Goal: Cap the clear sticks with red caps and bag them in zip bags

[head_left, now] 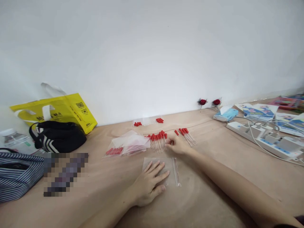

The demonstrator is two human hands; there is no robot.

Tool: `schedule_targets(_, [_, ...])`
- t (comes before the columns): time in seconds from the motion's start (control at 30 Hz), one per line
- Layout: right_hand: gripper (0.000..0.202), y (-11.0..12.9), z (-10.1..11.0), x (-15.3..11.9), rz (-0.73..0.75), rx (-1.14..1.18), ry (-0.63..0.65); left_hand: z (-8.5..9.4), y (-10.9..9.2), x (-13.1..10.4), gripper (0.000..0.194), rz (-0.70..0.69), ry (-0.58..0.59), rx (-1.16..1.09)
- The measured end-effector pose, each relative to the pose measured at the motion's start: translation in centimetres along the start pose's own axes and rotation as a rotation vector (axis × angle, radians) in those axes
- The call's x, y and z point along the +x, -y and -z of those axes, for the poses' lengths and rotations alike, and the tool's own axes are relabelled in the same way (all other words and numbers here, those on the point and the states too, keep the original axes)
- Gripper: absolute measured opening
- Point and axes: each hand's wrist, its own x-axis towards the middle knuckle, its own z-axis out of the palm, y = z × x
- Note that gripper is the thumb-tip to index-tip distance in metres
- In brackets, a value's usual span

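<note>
My left hand [150, 184] lies flat with its fingers spread on a clear zip bag [171, 177], whose zip strip runs along the right side. At the right end of a row of red-bulbed droppers [158, 141], my right hand [176, 145] has its fingers curled together in a pinch. What lies between those fingertips is hidden. Just right of that hand is a smaller group of droppers [187, 134]; one red bulb shows right above the hand. Left of the row, clear bags [130, 141] lie in an overlapping pile, with red bulbs inside the lower left one.
Near the wall are a clear bag [148, 121] and two heaps of red bulbs. At left stand a yellow bag [71, 107], a black pouch [66, 137] and a striped bag [21, 174]. Plugs and cables crowd a power strip [244, 129] at right, beside a blue tissue pack [226, 114].
</note>
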Motion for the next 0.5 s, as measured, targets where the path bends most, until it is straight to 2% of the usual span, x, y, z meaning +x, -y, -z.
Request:
schedule_targets(0.07, [0.009, 0.3, 0.0, 1.5, -0.111, -0.070, -0.084, -0.4, -0.4, -0.2, 0.048, 0.047, -0.004, 0.004])
schedule_targets(0.13, [0.017, 0.3, -0.3, 2.9, -0.182, -0.099, -0.113, -0.8, -0.7, -0.4, 0.049, 0.078, -0.029, -0.002])
schedule_targets(0.2, [0.021, 0.2, -0.9, 4.0, -0.248, -0.120, -0.112, -1.1, -0.9, -0.6, 0.049, 0.101, -0.059, -0.011])
schedule_targets(0.37, [0.008, -0.2, -2.0, 5.3, -0.354, -0.137, -0.057, -1.3, -0.9, -0.7, 0.050, 0.115, -0.064, -0.014])
schedule_targets(0.5, [0.021, -0.2, -2.0, 5.5, -0.378, -0.112, -0.077, -1.2, -1.0, -0.6, 0.050, 0.126, -0.066, -0.014])
